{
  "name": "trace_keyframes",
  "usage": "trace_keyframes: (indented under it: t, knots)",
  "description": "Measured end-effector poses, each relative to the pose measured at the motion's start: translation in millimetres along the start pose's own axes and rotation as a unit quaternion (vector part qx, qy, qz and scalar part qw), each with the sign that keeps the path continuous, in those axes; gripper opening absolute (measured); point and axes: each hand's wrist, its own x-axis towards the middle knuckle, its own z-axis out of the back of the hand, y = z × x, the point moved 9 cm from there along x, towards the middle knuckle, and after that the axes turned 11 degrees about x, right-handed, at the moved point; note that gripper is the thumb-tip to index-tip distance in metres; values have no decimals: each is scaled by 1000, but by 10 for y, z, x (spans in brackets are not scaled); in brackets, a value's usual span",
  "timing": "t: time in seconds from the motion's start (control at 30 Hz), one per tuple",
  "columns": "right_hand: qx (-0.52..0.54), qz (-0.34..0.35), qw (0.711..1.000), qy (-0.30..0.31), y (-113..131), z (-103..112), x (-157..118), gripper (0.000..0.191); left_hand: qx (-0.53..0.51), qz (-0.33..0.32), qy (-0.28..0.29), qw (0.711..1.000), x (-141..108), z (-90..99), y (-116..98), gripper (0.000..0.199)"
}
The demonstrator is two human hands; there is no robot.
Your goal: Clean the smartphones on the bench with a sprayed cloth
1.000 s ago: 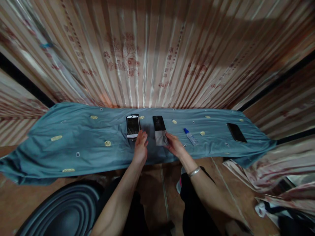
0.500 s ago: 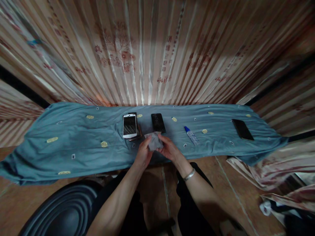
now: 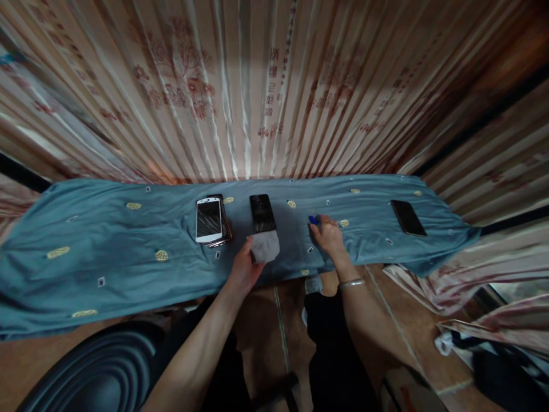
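Between its fingers and thumb my left hand (image 3: 247, 264) holds a folded grey cloth (image 3: 266, 246), just below a black phone (image 3: 262, 212) that lies on the blue cover. My right hand (image 3: 329, 236) is closed over a bottle whose blue cap (image 3: 314, 220) sticks out at the upper left; the hand hides the bottle's clear body. Left of the black phone, a white-framed phone (image 3: 209, 220) rests on a stack of other dark devices.
A dark phone (image 3: 408, 217) lies toward the right end of the blue-covered table (image 3: 128, 240). Behind the table hangs a striped curtain (image 3: 240, 86). A round black stool (image 3: 94, 372) stands at the lower left.
My right hand has let go of the grey cloth, moved right and closed on the bottle. The cloth stays in my left hand, now flatter. The view has shifted slightly right.
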Motion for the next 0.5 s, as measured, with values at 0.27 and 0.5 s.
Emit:
trace_keyframes:
  t: [0.27,0.5]
  knots:
    - [293,-104,947,78,80,-121,-136,19,-17,-8,28,999,14,-93,-51,36]
    - [714,-198,631,230,796,-364,-671,50,-4,-46,61,997,38,-108,-104,39]
